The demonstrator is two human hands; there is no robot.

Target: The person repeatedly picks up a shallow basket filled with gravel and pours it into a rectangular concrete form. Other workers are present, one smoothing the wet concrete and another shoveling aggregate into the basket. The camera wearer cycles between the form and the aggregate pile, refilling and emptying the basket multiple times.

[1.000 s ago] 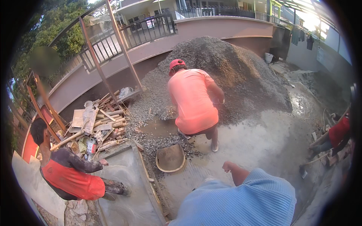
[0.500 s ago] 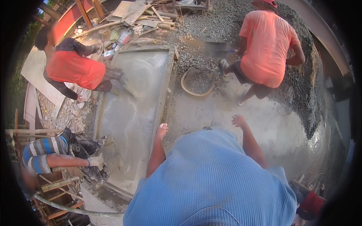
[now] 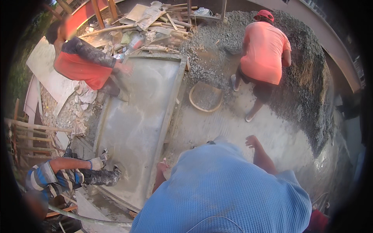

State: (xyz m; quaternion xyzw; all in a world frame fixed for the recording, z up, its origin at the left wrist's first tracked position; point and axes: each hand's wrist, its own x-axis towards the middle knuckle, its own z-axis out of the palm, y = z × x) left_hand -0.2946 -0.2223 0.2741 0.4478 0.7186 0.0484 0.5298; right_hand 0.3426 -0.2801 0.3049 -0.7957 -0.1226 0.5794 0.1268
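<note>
Left hand, too blurred to tell whether its fingers are spread or closed, appears just beside the right rim of a long, shallow trough of wet grey mix; the right hand, fingers loosely spread, is farther right of that trough. A round-edged basin sits right of the trough's far end, a gravel heap well right of it, a worker in red at its far left

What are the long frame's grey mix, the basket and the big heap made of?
Mix: probably wet cement, smooth with pale swirls. Basket: maybe bamboo or plastic; its rim looks tan and dull. Heap: likely crushed stone, rough with loose grey bits.
</note>
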